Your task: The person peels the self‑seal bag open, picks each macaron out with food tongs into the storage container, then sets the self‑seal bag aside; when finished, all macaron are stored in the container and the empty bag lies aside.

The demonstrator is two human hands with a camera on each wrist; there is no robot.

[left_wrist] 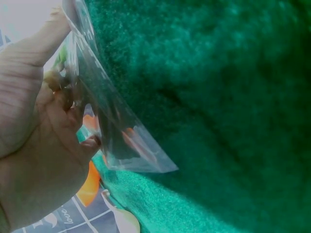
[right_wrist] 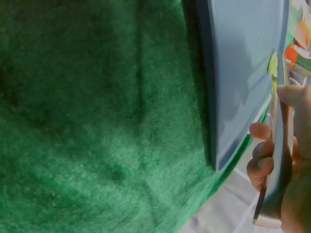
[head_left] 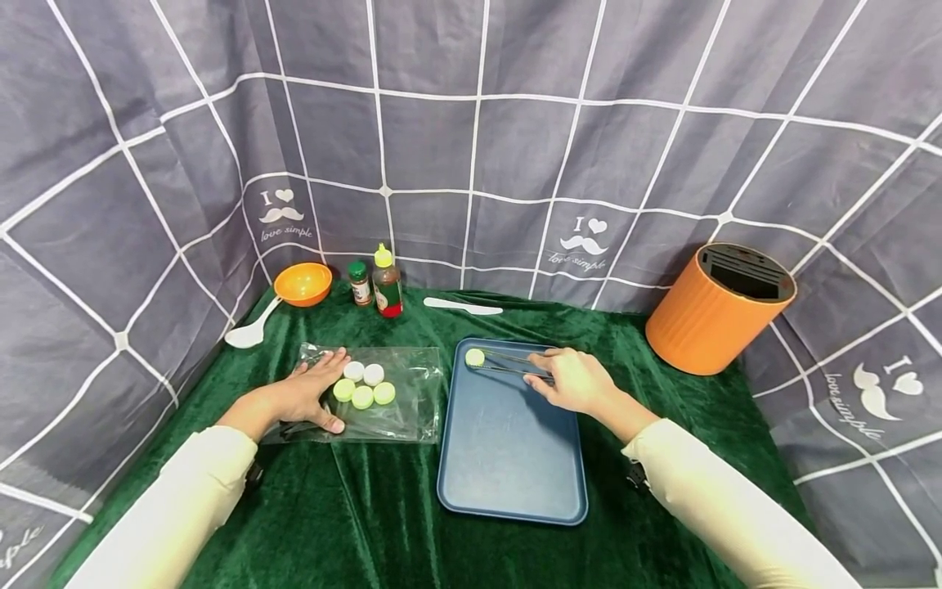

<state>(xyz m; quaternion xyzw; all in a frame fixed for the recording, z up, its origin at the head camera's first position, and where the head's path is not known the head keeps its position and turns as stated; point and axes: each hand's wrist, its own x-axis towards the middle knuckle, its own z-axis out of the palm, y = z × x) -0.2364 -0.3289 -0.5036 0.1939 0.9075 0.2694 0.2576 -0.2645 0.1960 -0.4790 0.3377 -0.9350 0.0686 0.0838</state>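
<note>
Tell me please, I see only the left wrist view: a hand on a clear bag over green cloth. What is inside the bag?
Observer: Five small round caps, white and light green.
Operator: What does the other hand do?
Observer: The right hand holds metal tongs over a blue tray.
Operator: Do the tongs hold anything?
Observer: Yes, one light green cap sits at their tips, at the tray's far corner.

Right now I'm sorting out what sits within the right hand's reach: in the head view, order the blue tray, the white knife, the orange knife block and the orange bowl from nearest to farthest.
From the right hand:
1. Blue tray, directly under it.
2. White knife, behind the tray, to the left.
3. Orange knife block, far right; too close to the knife to call firmly.
4. Orange bowl, far left corner.
</note>
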